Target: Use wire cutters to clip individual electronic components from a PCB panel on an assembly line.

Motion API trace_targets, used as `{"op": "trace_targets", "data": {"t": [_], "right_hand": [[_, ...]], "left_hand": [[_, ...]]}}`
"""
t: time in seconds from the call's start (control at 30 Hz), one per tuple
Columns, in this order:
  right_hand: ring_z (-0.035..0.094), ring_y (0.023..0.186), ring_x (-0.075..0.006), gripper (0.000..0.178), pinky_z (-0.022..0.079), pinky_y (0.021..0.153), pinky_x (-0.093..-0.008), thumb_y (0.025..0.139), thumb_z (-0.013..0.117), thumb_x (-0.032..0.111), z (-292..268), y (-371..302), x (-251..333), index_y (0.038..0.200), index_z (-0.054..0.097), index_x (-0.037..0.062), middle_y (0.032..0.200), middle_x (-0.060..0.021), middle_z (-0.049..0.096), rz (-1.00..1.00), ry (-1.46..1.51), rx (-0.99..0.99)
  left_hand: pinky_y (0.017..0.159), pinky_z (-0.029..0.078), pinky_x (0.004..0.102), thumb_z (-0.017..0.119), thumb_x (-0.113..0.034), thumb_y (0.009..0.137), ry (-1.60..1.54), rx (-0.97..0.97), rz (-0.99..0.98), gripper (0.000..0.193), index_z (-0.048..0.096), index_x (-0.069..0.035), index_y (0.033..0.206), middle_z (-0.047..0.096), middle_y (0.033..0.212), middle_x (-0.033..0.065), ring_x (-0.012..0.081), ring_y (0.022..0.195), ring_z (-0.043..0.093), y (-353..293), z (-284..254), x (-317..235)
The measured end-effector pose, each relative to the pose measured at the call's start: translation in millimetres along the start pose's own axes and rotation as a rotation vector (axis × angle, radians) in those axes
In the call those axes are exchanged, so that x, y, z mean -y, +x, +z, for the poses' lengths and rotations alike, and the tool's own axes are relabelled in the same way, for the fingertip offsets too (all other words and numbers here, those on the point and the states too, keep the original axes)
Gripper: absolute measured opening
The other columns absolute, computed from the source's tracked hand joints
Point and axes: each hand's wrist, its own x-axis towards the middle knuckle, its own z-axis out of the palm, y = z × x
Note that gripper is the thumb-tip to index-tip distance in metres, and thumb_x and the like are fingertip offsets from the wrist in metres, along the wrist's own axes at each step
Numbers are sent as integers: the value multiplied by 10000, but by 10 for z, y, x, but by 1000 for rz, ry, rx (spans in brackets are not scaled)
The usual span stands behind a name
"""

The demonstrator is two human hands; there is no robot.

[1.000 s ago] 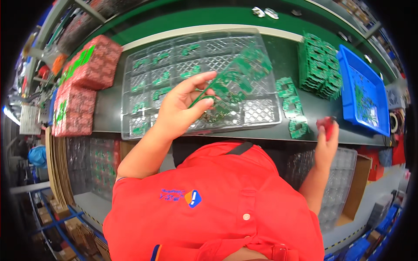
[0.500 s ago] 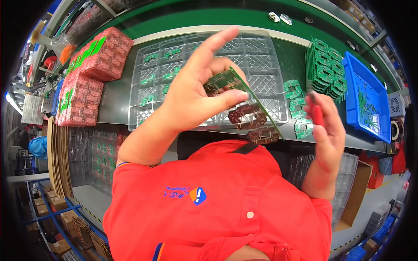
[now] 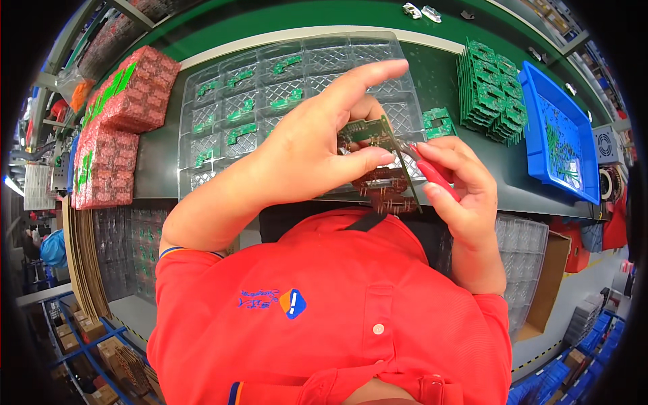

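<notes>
A green circuit board panel (image 3: 368, 128) is pinched between the thumb and fingers of my left hand (image 3: 307, 138), its index finger pointing out to the right. The panel is tilted, and its lower sections look dark reddish. My right hand (image 3: 476, 206) grips red-handled pliers (image 3: 435, 177), whose metal tip meets the panel's right edge; the exact contact is hidden. Beneath my left hand lies a clear plastic tray (image 3: 189, 128) with small green circuit boards (image 3: 287, 99) in several pockets. A loose green board (image 3: 439, 123) rests beside the tray.
To the right, stacked green panels (image 3: 491, 94) stand beside a blue bin (image 3: 540, 165) with green scraps inside. Bundles in reddish bubble wrap (image 3: 108, 158) sit at the left. White bits (image 3: 432, 13) lie on the green bench at the back. Clear trays (image 3: 523, 256) stand below the bench.
My right hand has moved left, bringing the pliers to the panel's edge. The panel has turned more edge-on in my left hand. The whole view has shifted slightly.
</notes>
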Motion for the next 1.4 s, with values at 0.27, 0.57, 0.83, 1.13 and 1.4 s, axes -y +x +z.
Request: {"op": "trace_targets", "data": {"t": [0.27, 0.57, 0.83, 1.13, 1.4], "right_hand": [[558, 770, -176, 336, 446, 662, -268, 777, 608, 165, 29, 79, -383, 1052, 588, -26, 1019, -155, 563, 100, 609, -76], [498, 671, -133, 376, 380, 588, -248, 807, 578, 202, -105, 178, -434, 1098, 549, -35, 844, -101, 577, 121, 491, -278], [544, 849, -135, 302, 426, 715, -223, 736, 588, -38, -136, 259, -229, 1038, 600, -46, 958, -103, 571, -34, 29, -340], [578, 786, -256, 403, 477, 696, -312, 621, 644, -49, -27, 374, -8, 1020, 609, -10, 912, -160, 572, -398, -714, -481], [558, 847, -153, 325, 443, 711, -225, 702, 616, -44, -176, 279, -59, 1026, 600, -35, 968, -115, 563, -137, -43, -389]], "left_hand": [[696, 455, 220, 619, -108, 827, -428, 149, -102, 149, 609, -1, 929, 603, 859, 21, 74, 786, 548, 330, -270, 282], [704, 471, 297, 615, -138, 801, 604, -153, -148, 180, 670, -88, 965, 659, 799, 78, 179, 743, 613, 1180, -1117, 1698], [756, 481, 289, 635, -178, 803, 289, -1, -55, 163, 681, -47, 888, 669, 870, 69, 164, 820, 622, 1072, -674, 1048], [540, 459, 240, 650, -184, 813, -220, 166, -167, 179, 649, -6, 788, 608, 662, 27, 73, 601, 554, 859, -410, 382], [627, 486, 309, 634, -217, 778, 673, 126, -275, 192, 671, -42, 848, 648, 740, 94, 170, 653, 611, 1038, -750, 1511]]}}
